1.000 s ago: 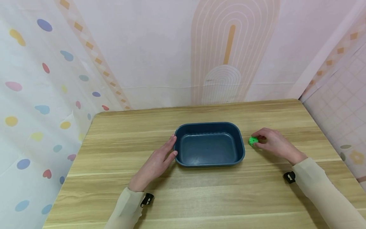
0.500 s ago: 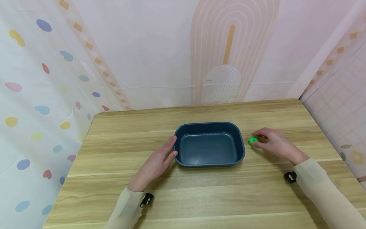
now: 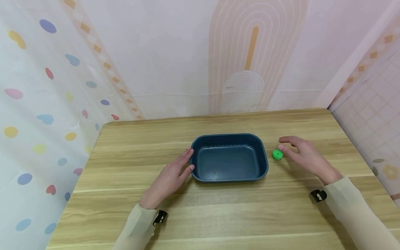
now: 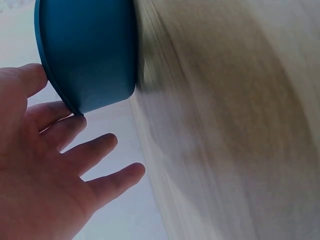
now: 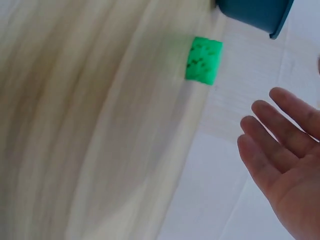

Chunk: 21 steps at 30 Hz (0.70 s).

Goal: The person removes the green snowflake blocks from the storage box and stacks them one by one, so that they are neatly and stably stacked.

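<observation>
A dark blue rectangular bin (image 3: 226, 163) with rounded corners sits on the table. With fingers mostly straight, my left hand (image 3: 168, 178) touches its left rim; the left wrist view shows the fingertips and thumb against the bin's edge (image 4: 90, 60). To the right of the bin stands a small bright green cylinder (image 3: 277, 155) with a dark hole in its top. Its side looks speckled or perforated in the right wrist view (image 5: 204, 61). My right hand (image 3: 306, 156) hovers just right of and above the cylinder, apart from it, fingers spread and holding nothing.
The wood-grain table (image 3: 218, 215) has its back edge close to a patterned curtain (image 3: 175, 62). Another printed curtain (image 3: 372, 104) hangs along the right side. Black wrist straps (image 3: 318, 196) show below both sleeves.
My right hand has let go of the green cylinder and drawn back to the right and up, its fingers opening. The left hand and the bin stay where they were.
</observation>
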Tool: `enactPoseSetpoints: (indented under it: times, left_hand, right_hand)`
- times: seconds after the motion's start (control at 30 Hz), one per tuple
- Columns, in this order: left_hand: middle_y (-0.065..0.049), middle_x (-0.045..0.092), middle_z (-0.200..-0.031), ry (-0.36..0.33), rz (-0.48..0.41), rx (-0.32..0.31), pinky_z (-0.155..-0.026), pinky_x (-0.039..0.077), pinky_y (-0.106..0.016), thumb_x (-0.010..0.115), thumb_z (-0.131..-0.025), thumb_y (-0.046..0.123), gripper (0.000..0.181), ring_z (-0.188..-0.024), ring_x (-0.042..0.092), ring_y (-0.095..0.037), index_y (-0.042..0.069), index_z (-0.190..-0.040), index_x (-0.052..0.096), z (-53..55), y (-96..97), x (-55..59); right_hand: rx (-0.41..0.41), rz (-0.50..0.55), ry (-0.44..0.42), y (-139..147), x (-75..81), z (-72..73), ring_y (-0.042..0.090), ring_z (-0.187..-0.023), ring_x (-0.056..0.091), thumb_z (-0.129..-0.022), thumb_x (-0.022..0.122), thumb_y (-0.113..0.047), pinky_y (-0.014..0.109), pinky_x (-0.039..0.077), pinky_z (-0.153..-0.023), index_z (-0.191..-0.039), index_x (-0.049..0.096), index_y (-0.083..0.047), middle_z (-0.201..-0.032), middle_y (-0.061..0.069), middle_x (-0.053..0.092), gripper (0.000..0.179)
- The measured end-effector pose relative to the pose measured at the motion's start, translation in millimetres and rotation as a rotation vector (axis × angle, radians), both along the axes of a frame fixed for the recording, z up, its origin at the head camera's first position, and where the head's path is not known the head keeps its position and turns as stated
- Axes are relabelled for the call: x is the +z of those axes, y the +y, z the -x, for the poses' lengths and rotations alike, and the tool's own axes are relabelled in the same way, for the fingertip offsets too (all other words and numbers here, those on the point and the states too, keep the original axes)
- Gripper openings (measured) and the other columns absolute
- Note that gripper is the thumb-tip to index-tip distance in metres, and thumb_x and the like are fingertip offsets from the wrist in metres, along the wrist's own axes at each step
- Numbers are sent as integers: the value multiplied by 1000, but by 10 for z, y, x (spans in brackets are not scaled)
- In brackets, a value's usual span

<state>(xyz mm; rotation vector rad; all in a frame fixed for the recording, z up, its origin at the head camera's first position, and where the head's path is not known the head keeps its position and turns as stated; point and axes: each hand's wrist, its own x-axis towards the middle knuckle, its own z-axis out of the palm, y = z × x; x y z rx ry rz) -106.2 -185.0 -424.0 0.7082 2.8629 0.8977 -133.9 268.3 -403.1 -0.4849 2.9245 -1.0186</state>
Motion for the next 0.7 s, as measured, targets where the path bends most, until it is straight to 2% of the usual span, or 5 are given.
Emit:
enactPoseSetpoints:
  times: [0.2, 0.5, 0.7]
  left_hand:
    - [-11, 32, -166, 16, -4, 22, -118, 37, -53, 54, -110, 29, 58, -149, 38, -30, 5, -160, 37, -28, -2, -2]
    - [-12, 37, -164, 36, 4, 53, -115, 41, -54, 57, -108, 27, 56, -145, 43, -33, 3, -157, 43, -81, 3, 18]
    - [-13, 39, -163, 26, 22, 88, -113, 42, -54, 59, -108, 27, 55, -144, 46, -34, 1, -154, 47, -157, 23, 33]
  right_hand:
    - [-7, 10, 84, -120, 65, -88, 48, -132, 53, -111, 50, -32, 66, 42, -105, -140, 60, 2, -141, 25, 60, 45]
    - [38, 3, 122, -443, 190, -197, 46, -143, 42, -111, 50, -33, 66, 34, -114, -147, 54, 1, -154, 23, 49, 50]
    - [85, -21, 150, -661, 195, -247, 44, -149, 34, -111, 50, -37, 65, 31, -116, -150, 51, 0, -157, 21, 46, 55]
